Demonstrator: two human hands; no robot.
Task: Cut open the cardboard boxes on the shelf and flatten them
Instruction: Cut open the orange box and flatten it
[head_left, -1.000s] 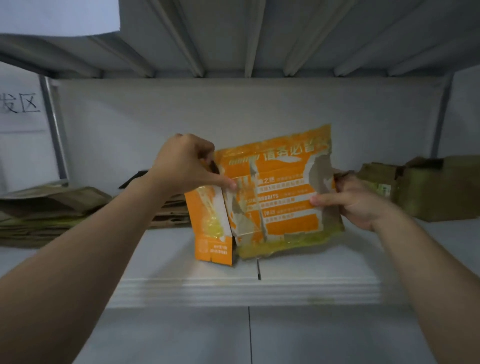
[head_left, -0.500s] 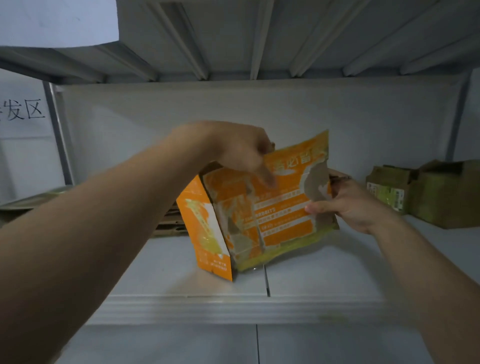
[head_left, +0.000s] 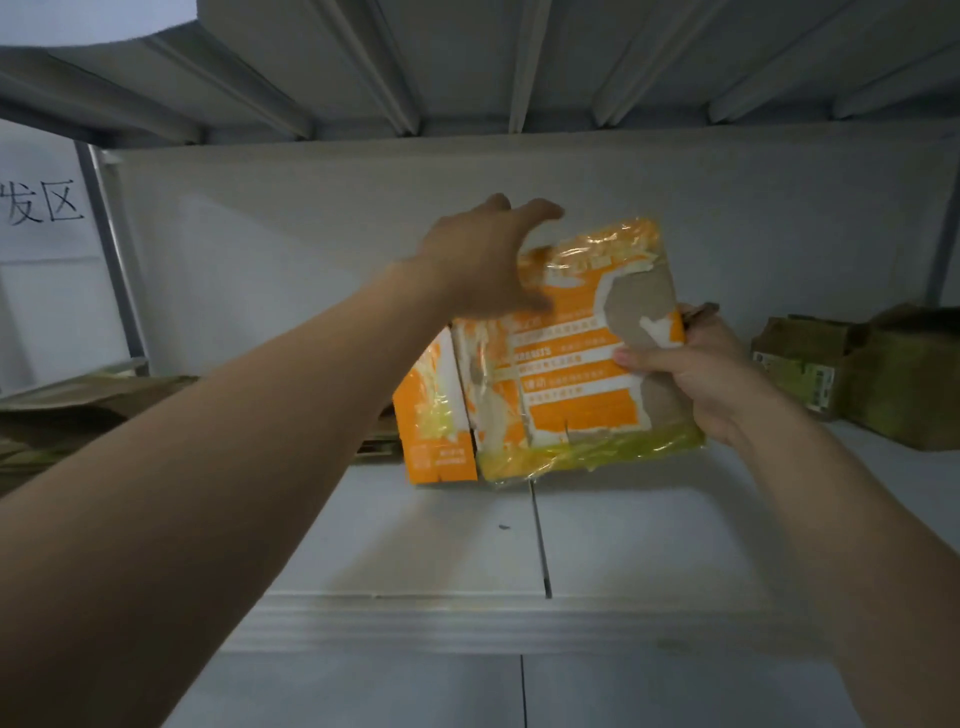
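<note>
While the right hand (head_left: 696, 374) pinches the orange box (head_left: 571, 384) by its edge and the left hand (head_left: 483, 265) spreads open over its top, a lopsided push could twist it free.

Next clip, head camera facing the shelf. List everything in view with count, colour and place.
orange box: 1, orange and white print torn through to brown card, taped, upright at the centre of the shelf
flattened cardboard: 1 pile, brown, left end of the shelf
brown boxes: 2 as far as can be told, one with a white label, right end of the shelf
shelf: 1, white, under all of these
upper shelf: 1, grey ribbed underside, overhead
paper sign: 1, white with black characters, far left
left hand: 1, on the orange box's upper left, fingers straight
right hand: 1, grips the orange box's right edge, thumb in front
</note>
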